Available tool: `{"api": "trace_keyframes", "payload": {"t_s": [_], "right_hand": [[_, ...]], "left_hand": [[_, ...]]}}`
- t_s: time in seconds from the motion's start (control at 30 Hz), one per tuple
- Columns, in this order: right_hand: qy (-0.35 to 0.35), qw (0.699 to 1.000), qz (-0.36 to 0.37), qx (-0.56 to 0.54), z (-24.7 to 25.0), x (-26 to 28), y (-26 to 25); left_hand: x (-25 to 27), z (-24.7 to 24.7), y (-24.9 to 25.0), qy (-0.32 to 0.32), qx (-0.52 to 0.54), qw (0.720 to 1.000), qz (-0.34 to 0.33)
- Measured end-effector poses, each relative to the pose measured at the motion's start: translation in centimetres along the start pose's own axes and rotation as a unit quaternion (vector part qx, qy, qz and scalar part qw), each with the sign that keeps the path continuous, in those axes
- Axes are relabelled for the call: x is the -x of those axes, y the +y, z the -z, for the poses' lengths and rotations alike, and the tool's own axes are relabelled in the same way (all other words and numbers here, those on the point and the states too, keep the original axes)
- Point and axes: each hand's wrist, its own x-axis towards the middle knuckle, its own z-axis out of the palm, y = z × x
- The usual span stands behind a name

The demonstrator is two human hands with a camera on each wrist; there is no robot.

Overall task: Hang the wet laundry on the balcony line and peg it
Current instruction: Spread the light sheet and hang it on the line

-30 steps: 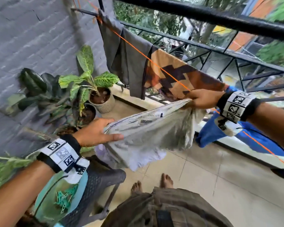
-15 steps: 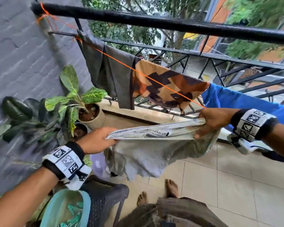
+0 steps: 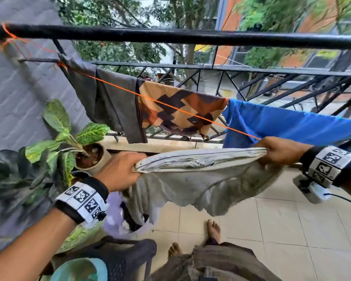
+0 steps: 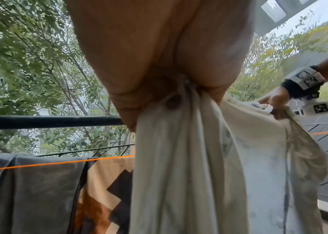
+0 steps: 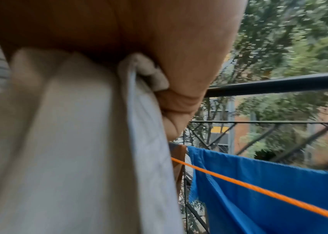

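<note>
A pale grey garment [image 3: 201,175] is stretched level between my two hands, below the orange line [image 3: 170,107]. My left hand [image 3: 120,171] grips its left end, and the left wrist view shows the cloth [image 4: 189,158] bunched in that fist. My right hand [image 3: 276,151] pinches the right end, just under the line; the cloth [image 5: 79,142] hangs from its curled fingers. On the railing [image 3: 190,37] side hang a dark grey cloth [image 3: 109,106], a brown patterned cloth [image 3: 180,110] and a blue cloth [image 3: 282,122]. No pegs show on the line.
Potted plants [image 3: 69,142] stand at the left against the grey wall [image 3: 18,88]. A dark plastic chair [image 3: 126,256] and a teal basket [image 3: 79,270] sit at the lower left. A lilac laundry tub [image 3: 118,220] is below the garment. My bare feet [image 3: 213,230] stand on the tiled floor.
Both hands have pulled the garment's top edge taut and level, and raised it towards the line. My view has tilted up, showing more of the railing.
</note>
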Motion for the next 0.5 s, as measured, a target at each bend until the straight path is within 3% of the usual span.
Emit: {"api": "trace_keyframes", "payload": {"t_s": [0.13, 0.23, 0.33, 0.5], "right_hand": [[0.065, 0.995, 0.015, -0.078, 0.5, 3.1, 2.1], [0.078, 0.995, 0.003, -0.067, 1.0, 5.3, 4.0], [0.082, 0.995, -0.038, -0.042, 1.2, 7.8, 5.9], [0.171, 0.981, -0.071, -0.061, 4.5, 12.8, 8.0]], "left_hand": [[-1.8, -0.2, 1.5, -0.06, 0.097, 0.993, 0.02], [-3.3, -1.1, 3.0, -0.085, 0.18, 0.98, 0.022], [-5.4, -2.2, 4.9, -0.079, 0.167, 0.983, 0.003], [-8.7, -3.6, 9.4, -0.094, 0.085, 0.991, -0.033]]}}
